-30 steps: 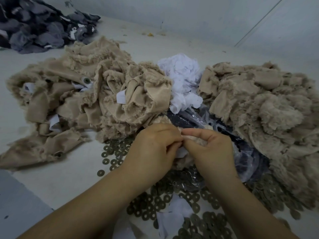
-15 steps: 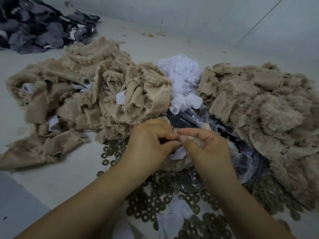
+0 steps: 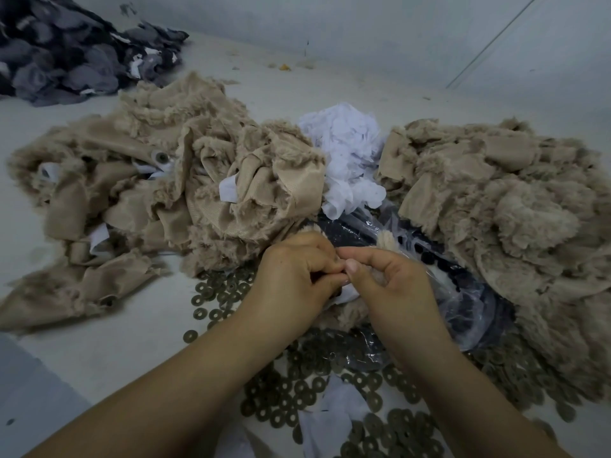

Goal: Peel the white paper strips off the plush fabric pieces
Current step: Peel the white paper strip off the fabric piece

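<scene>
A small tan plush piece (image 3: pixel 350 314) sits between both hands at the table's centre, mostly hidden by them. My left hand (image 3: pixel 294 279) grips it with curled fingers. My right hand (image 3: pixel 386 282) pinches it at the top, thumb and forefinger meeting the left fingertips. A white paper strip (image 3: pixel 347 294) shows just below the fingers, stuck to the piece. To the left lies a heap of tan plush pieces (image 3: pixel 165 180), several with white strips (image 3: pixel 228 190) on them. Another tan plush heap (image 3: pixel 502 206) lies to the right.
A pile of crumpled white paper (image 3: pixel 347 153) lies behind, between the heaps. A clear plastic bag with dark parts (image 3: pixel 463 292) sits under my right hand. Several dark washers (image 3: pixel 297 391) are scattered on the table in front. Grey fabric scraps (image 3: pixel 66 51) fill the far left corner.
Both hands have lifted slightly away from me with the plush piece, and the fingertips have drawn closer together at its top edge.
</scene>
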Demonstrator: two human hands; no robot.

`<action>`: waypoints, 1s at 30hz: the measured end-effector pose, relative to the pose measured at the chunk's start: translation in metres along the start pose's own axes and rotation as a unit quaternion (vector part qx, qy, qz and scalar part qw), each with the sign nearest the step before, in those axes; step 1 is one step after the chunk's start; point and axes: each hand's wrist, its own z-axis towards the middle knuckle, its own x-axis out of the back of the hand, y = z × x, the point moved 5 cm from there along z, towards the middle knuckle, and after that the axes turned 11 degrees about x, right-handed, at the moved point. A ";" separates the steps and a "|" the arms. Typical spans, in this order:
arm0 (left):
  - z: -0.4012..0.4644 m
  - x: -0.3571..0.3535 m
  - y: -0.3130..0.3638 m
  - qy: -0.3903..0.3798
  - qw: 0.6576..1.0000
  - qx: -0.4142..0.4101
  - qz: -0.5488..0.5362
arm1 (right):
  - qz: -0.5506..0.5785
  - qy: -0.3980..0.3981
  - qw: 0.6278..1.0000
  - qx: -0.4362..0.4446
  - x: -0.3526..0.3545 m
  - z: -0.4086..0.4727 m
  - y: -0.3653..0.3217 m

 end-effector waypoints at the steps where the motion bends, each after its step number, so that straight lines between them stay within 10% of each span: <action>1: 0.000 -0.001 0.000 0.001 1.000 -0.007 0.004 | -0.003 0.000 1.000 0.002 0.000 0.000 0.000; 18: 0.001 -0.001 0.000 -0.023 0.999 -0.030 -0.013 | 0.014 -0.013 1.000 -0.008 -0.001 -0.001 0.001; 30: 0.008 0.012 -0.013 -0.080 0.974 0.185 -0.101 | 0.133 0.020 0.990 -0.048 0.000 0.002 0.004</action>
